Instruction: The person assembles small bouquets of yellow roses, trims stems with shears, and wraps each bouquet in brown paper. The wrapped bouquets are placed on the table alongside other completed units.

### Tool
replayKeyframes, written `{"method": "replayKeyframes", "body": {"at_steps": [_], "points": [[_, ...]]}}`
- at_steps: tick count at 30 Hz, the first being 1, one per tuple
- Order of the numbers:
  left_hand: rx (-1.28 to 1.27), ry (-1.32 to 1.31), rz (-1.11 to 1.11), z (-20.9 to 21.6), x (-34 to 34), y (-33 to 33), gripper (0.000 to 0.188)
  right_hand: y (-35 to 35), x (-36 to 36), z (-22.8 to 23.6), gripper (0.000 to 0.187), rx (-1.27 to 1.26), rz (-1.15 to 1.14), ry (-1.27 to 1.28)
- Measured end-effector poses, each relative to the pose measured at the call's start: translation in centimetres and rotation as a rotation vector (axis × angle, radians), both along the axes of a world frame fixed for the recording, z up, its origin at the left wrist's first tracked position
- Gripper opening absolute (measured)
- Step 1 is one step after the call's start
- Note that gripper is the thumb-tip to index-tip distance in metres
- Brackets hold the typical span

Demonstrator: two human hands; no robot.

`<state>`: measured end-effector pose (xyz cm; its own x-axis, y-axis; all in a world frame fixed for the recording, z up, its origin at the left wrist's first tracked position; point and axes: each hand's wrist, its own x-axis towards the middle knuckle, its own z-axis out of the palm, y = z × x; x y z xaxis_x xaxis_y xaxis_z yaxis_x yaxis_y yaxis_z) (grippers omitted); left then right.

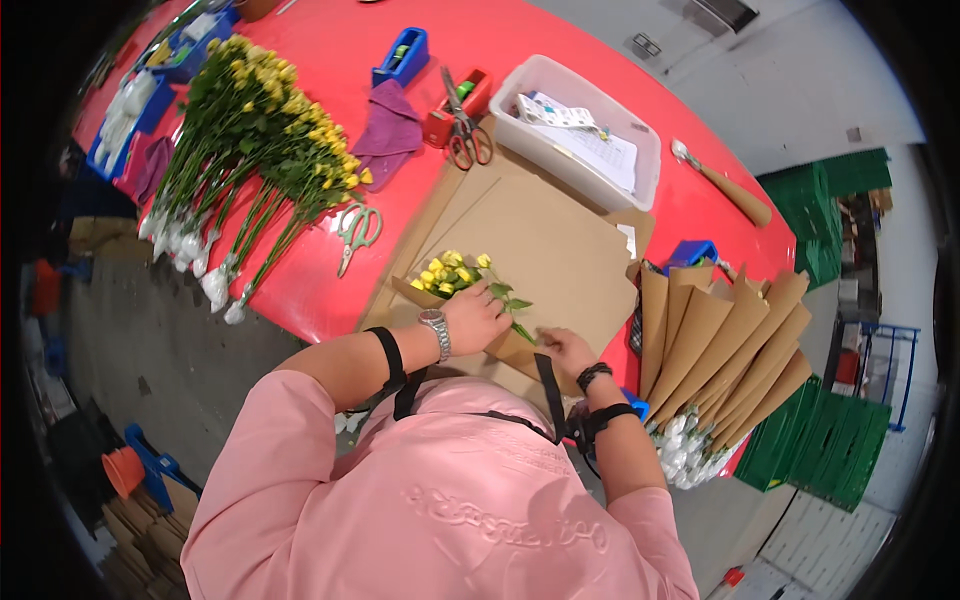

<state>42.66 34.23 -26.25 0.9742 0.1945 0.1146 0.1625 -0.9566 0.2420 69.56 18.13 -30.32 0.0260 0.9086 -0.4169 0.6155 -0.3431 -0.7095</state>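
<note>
A small bunch of yellow roses lies at the near edge of a stack of brown kraft paper. My left hand rests closed over the stems just below the blooms, with a watch on its wrist. A leafy green stem sticks out to the right from under its fingers. By the lower end of that stem, my right hand has its fingers drawn together; whether they pinch the stem or the wrapping paper is not clear.
Many yellow roses lie at left, near green-handled scissors. Beyond the paper stand a white bin, dark scissors and a blue tape dispenser. Paper-wrapped bunches are piled at right.
</note>
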Motion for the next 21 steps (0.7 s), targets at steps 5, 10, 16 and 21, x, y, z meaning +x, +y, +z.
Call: {"method": "replayKeyframes", "body": {"at_steps": [5, 10, 16, 21], "points": [[-0.162, 0.288, 0.113, 1.5, 3.5, 2.6, 0.021, -3.5, 5.6, -1.4, 0.036, 0.205, -1.084, 0.319], [-0.125, 0.413, 0.223, 0.2, 7.2, 5.0, 0.022, -4.5, -1.3, 1.8, 0.039, 0.443, -0.685, -0.576], [-0.167, 0.468, 0.244, -1.7, 9.5, 7.2, 0.029, -3.1, -9.4, 1.5, 0.067, 0.361, -0.34, -0.591], [-0.031, 0.289, -0.167, 0.7, 7.9, 7.4, 0.067, -2.8, -9.3, -1.2, 0.072, 0.391, -0.437, -0.598]]}}
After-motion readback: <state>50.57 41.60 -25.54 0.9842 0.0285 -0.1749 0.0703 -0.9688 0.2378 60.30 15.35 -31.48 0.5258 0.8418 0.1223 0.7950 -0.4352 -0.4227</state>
